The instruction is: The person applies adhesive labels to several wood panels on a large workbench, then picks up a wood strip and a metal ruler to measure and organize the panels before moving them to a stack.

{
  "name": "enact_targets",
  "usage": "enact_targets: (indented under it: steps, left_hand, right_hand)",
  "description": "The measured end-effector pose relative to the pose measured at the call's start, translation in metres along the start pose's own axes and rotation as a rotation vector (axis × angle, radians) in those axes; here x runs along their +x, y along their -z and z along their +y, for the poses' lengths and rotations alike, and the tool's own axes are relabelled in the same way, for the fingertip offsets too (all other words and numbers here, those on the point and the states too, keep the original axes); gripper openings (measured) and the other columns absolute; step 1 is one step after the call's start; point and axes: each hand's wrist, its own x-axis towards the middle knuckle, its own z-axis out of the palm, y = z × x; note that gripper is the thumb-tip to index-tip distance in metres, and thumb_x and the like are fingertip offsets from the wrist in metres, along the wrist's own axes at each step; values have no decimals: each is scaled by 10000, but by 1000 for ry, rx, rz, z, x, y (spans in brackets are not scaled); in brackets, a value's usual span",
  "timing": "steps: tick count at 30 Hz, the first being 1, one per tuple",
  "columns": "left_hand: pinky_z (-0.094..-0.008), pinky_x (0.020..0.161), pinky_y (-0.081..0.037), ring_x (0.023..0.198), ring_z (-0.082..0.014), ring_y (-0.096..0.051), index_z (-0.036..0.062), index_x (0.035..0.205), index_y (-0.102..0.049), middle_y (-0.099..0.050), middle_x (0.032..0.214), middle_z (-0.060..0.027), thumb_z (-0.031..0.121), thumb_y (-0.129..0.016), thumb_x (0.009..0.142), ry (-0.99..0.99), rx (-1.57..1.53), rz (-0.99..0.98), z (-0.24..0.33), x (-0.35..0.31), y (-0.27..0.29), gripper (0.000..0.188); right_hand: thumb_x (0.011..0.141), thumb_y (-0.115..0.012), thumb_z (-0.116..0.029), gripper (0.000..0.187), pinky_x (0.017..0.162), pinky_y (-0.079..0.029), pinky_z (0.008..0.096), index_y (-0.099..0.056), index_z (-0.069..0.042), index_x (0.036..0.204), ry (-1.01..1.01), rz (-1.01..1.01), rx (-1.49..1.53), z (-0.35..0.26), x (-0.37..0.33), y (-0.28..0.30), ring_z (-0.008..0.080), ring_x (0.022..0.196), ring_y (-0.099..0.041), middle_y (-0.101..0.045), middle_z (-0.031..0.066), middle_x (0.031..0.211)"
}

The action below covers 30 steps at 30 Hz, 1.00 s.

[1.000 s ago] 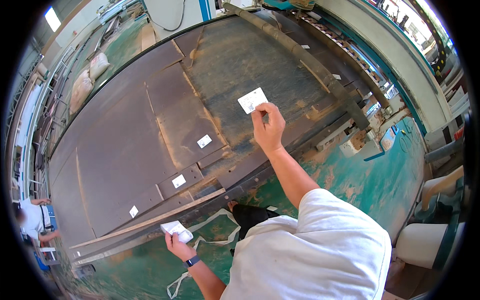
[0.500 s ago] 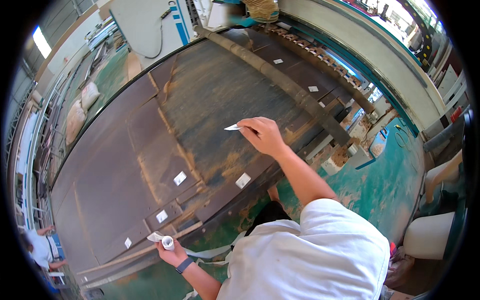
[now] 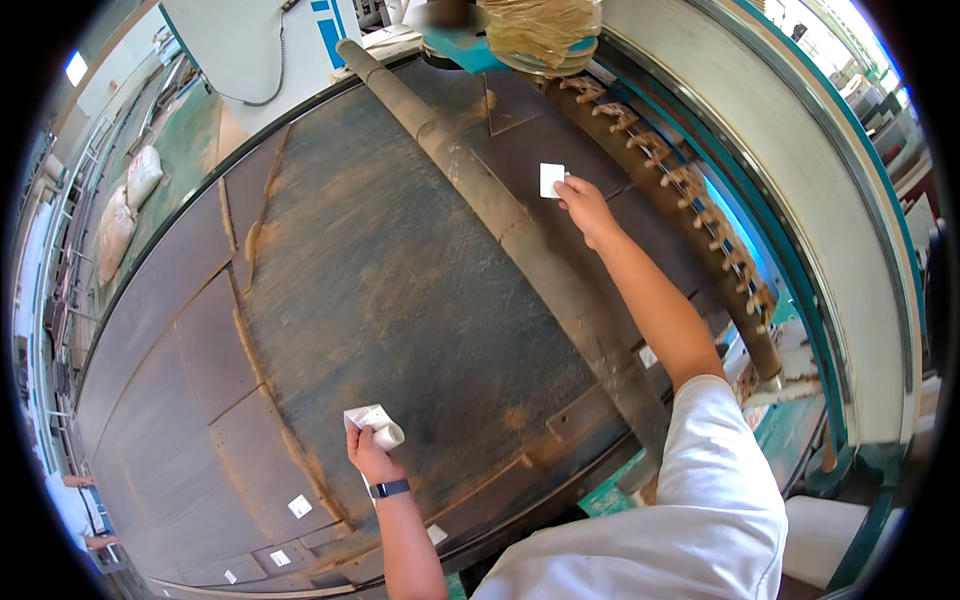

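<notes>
My left hand [image 3: 372,458], with a dark watch on the wrist, is closed around a small roll of white labels [image 3: 388,436]. A loose end of the strip stands out beyond the fingers, above the dark worn board of the table. On the far side of a long dusty roller [image 3: 520,235], my right hand [image 3: 588,208] reaches out with thumb and fingers pinching the edge of a square white label [image 3: 551,180]. The label is over a brown panel [image 3: 515,150]; whether it touches the panel, I cannot tell.
More white labels [image 3: 300,506] lie on brown panels [image 3: 210,440] at the near left. Beyond the right arm runs a bar with a row of brown clamp-like parts [image 3: 690,185], beside a long pale machine beam [image 3: 800,170]. Sacks [image 3: 143,172] and another person [image 3: 75,510] are at the left.
My right hand has moved forward and right across the roller with a label. My left hand has come up over the board with the roll. The view has shifted toward the right.
</notes>
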Motion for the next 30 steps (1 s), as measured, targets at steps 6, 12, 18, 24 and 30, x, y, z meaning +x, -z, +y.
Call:
enact_targets:
  steps: [6,12,18,24,30]
  left_hand:
    - [-320,803,-477,894,-226,-604,-76,1093,-592,-634,1023,-125,-6,-507,851,-330,635,73,-66,28,-24,266]
    - [-382,608,-413,694,-293,-514,-55,939,-553,-540,811,-156,-25,-497,868,-724,1052,72,-84,28,-28,95]
    - [-388,610,-401,683,-300,-500,-40,944,-535,-522,786,-157,-27,-459,875,-644,1129,44,-78,27,-27,104]
    - [-401,661,-425,723,-303,-516,-50,959,-548,-539,824,-162,6,-448,888,-636,1132,69,-73,24,-35,134]
    - [-361,785,-448,862,-253,-531,-58,997,-533,-550,967,-150,17,-469,917,-565,1180,69,-78,21,-17,128]
  right_hand:
    - [904,-527,-310,330,714,-428,389,-603,11,888,98,33,-321,38,169,-40,273,792,-583,-616,157,830]
    - [917,-379,-578,734,1096,-253,418,-406,15,1349,228,51,-575,84,338,-68,369,1344,-319,-365,245,1422]
    - [897,-259,-694,894,1157,-113,487,-181,-26,1486,101,176,-790,93,417,-91,363,1436,-110,-137,215,1544]
    - [911,-248,-674,838,1146,-141,508,-216,-65,1485,138,-189,-374,66,404,-165,410,1414,-145,-220,231,1515]
    - [863,-530,-465,553,983,-433,428,-607,-29,1195,485,196,-1223,80,429,-101,351,1229,-490,-556,203,1276]
